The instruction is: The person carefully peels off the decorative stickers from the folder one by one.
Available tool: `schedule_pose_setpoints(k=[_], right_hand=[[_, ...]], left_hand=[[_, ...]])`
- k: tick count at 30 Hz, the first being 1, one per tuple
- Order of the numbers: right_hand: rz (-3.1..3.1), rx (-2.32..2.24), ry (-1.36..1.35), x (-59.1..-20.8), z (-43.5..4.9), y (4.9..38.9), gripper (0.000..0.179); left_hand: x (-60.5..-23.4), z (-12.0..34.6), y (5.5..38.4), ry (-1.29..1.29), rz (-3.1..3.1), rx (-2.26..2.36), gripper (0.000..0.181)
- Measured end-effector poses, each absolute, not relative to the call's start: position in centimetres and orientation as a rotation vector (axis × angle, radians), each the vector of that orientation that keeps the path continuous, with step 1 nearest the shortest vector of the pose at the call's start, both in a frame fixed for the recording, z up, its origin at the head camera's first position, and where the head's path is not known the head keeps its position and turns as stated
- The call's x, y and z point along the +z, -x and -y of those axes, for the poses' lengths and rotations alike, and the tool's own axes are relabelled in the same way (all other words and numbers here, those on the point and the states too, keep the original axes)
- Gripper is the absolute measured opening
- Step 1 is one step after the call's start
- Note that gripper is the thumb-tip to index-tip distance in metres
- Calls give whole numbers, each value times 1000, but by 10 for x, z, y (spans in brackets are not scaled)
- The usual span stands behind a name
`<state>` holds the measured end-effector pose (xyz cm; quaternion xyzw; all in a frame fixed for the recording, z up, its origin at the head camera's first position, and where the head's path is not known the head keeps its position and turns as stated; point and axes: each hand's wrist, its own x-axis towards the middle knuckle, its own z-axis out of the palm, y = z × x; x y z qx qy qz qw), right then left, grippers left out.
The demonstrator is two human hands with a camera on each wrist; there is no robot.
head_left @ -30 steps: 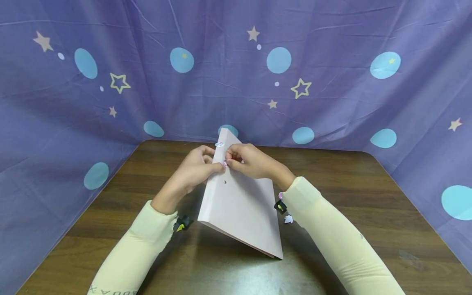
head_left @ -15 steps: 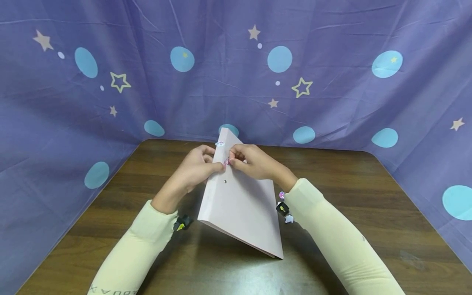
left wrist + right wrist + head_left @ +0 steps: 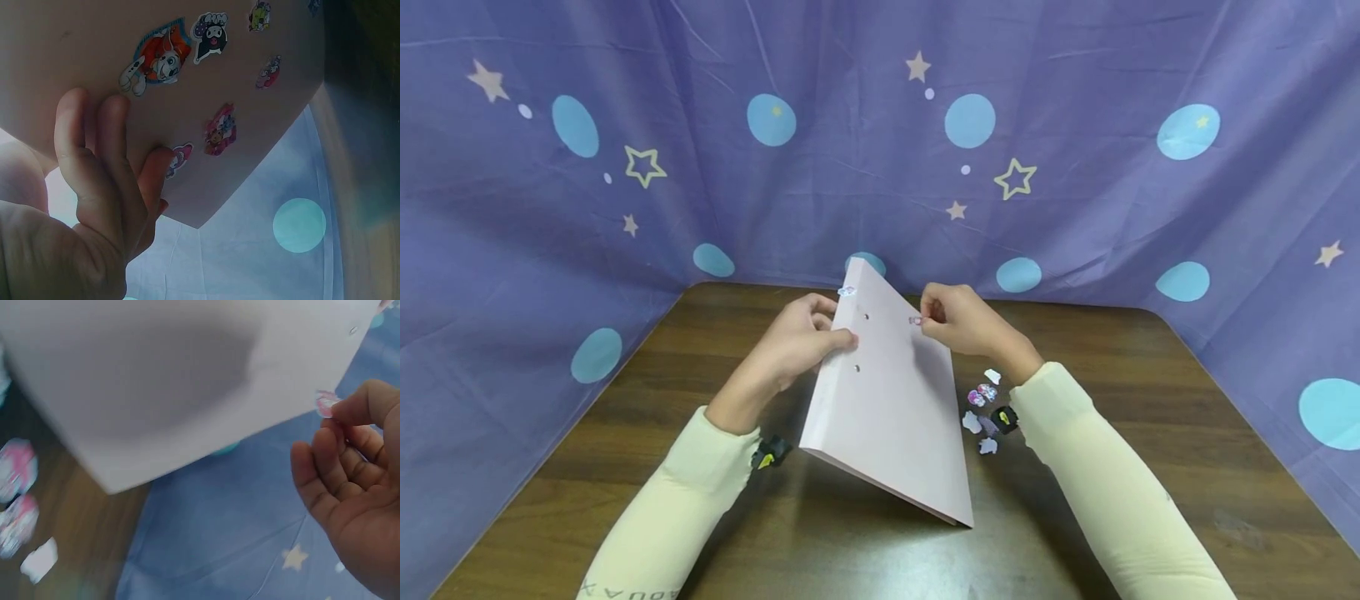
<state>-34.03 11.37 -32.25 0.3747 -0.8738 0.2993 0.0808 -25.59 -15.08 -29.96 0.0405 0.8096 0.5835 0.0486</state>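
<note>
A pale ring binder (image 3: 898, 417) stands tilted on the table, its spine upper left and two metal rivets showing. My left hand (image 3: 796, 343) grips it at the spine, thumb on the near cover and fingers behind. In the left wrist view those fingers rest against the other cover, which bears several cartoon stickers, among them a puppy sticker (image 3: 165, 61) and a pink one (image 3: 221, 130). Between right thumb and forefinger my right hand (image 3: 967, 321) pinches a small pink sticker (image 3: 325, 403), apart from the spine and over the cover's far edge. A bluish sticker (image 3: 847, 292) clings across the upper spine.
Several loose stickers (image 3: 972, 422) lie on the brown wooden table (image 3: 1105, 392) just right of the binder, close under the right wrist. A purple curtain (image 3: 865, 75) with stars and dots hangs behind the table and along its sides.
My right hand has drawn away from the spine to the right with the pink sticker, uncovering a second rivet and more loose stickers. The left hand keeps its hold on the binder.
</note>
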Motion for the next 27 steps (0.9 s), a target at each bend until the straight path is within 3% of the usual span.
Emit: schedule_pose_setpoints(k=[7,13,27], right_hand=[[2828,782,-1010,-348,-149,353,3],[3007,682,-967,-367,-173,361,9],[3046,487,-959,-388,-192,366,7]], left_hand=[[-301,151,256,-134,-2470,1782,53],[-299,150,253,-141,-2467,1790,52],[-298,149,253,-137,-2465,1789,53]])
